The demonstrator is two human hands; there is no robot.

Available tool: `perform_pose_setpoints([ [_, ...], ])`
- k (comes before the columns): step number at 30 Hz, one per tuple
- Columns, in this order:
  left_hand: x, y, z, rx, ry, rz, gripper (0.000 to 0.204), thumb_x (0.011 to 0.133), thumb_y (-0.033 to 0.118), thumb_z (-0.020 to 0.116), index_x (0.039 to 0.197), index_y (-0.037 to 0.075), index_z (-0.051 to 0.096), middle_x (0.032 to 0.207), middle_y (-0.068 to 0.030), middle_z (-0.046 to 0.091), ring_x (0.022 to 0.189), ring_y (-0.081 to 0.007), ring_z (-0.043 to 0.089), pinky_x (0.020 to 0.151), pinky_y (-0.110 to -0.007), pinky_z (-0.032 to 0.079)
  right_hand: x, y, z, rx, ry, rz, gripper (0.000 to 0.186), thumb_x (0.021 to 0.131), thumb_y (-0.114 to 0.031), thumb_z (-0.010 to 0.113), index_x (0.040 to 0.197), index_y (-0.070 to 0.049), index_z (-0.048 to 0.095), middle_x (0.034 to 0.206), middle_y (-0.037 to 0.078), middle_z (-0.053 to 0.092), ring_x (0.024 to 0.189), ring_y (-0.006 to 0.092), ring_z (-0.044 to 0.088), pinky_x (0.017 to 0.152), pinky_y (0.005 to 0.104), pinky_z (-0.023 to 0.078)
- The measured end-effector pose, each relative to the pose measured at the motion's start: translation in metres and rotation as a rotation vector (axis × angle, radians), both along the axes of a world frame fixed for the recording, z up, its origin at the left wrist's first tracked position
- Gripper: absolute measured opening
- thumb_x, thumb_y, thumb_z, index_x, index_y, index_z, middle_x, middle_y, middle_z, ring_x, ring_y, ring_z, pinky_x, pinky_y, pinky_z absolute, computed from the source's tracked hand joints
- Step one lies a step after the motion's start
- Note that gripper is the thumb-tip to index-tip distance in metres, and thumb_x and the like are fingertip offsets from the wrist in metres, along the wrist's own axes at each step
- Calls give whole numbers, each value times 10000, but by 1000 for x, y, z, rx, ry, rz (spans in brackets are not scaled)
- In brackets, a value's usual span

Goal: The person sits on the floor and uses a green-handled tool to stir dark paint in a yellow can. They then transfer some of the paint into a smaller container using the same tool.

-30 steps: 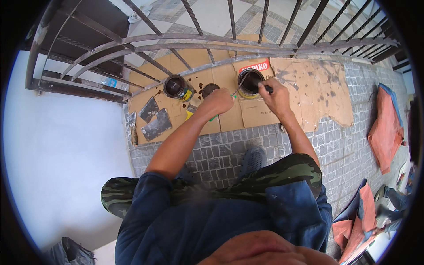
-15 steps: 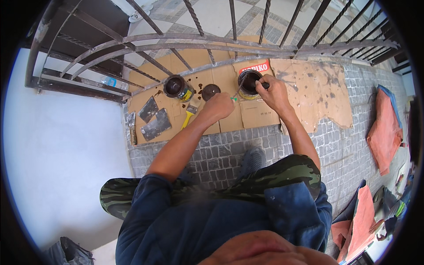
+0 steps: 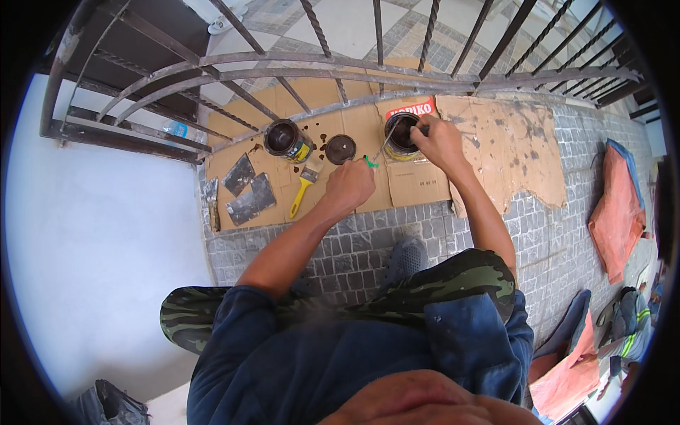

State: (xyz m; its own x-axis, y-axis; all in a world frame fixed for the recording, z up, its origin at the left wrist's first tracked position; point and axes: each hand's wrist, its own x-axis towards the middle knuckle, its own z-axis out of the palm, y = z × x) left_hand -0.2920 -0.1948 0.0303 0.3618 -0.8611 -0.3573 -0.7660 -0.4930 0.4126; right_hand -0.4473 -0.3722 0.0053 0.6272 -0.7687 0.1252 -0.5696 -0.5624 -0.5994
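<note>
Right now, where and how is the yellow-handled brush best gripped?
Probably by the slim yellow handle, from the near-left side: it lies on cardboard, pointing toward the person, with the bristles at the far end and the left forearm close on its right.

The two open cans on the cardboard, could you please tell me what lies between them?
The head view shows a round, dark-coated lid, dark spots on the cardboard and, lower, a green item by the left hand.

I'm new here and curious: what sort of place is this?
Probably an outdoor paved walkway or yard, serving as a painting spot: stone-block paving, a twisted-bar metal railing, and what look like open paint cans on cardboard suggest it.
</note>
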Motion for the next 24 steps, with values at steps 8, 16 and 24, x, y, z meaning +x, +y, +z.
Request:
perform_pose_setpoints([
  [8, -2, -5, -3, 0, 44, 59, 377, 1001, 302, 551, 1006, -44, 701, 940, -309, 699, 933, -484, 682, 827, -566, 531, 1, 6, -5, 200, -212, -66, 248, 901, -261, 728, 936, -16, 741, 751, 168, 702, 678, 220, 679, 649, 364, 522],
  [16, -1, -5, 0, 26, 87, 39, 381, 1002, 294, 542, 1005, -51, 703, 949, -315, 696, 944, -482, 680, 839, -565, 528, -10, 25, 2, 258, -278, -114, 255, 917, -235, 713, 963, 16, 732, 857, 187, 731, 777, 276, 712, 711, 370, 540],
  [24, 1, -6, -4, 12, 106, 64, 386, 1000, 294, 544, 1000, -59, 700, 963, -326, 690, 957, -493, 670, 854, -565, 518, -17, 26, 1, 50, -465, -152, 208, 918, -184, 732, 931, 23, 737, 734, 138, 701, 654, 160, 646, 618, 324, 510],
])
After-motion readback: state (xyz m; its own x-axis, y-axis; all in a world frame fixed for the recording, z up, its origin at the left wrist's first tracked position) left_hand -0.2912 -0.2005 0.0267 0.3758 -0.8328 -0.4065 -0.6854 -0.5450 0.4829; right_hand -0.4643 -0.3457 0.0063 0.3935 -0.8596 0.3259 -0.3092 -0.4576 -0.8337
